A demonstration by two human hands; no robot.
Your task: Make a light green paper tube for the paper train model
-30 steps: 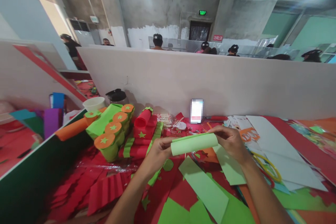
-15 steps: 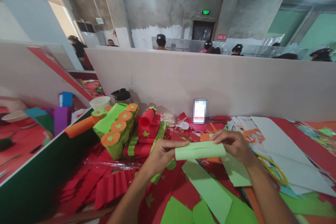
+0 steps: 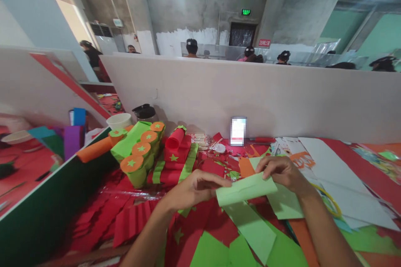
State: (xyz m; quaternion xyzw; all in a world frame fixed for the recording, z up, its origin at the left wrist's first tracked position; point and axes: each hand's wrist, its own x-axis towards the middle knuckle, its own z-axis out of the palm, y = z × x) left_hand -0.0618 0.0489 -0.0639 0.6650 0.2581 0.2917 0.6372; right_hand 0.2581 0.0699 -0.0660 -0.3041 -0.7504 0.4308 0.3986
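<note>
Between my two hands is a light green paper tube (image 3: pixel 247 190), rolled from a sheet and tilted up toward the right. My left hand (image 3: pixel 197 187) pinches its left end, thumb below and fingers on top. At the right end my right hand (image 3: pixel 282 173) grips the upper edge with bent fingers. Under the tube lies a light green paper strip (image 3: pixel 250 227), and another pale green piece (image 3: pixel 285 202) rests below my right hand. Brighter green sheets (image 3: pixel 213 252) and red paper with green stars (image 3: pixel 184 233) cover the table in front of me.
Left of my hands stand green-and-orange paper cylinders (image 3: pixel 133 167), a red paper tube (image 3: pixel 174 138) and a stack of red strips (image 3: pixel 131 221). A phone (image 3: pixel 238 131) leans on the white partition (image 3: pixel 250 91). White sheets (image 3: pixel 341 183) and yellow-handled scissors (image 3: pixel 333 206) lie right. People sit beyond the partition.
The green tube has moved slightly right and down, and its right end now points higher. Both my hands have shifted with it, keeping hold of its ends.
</note>
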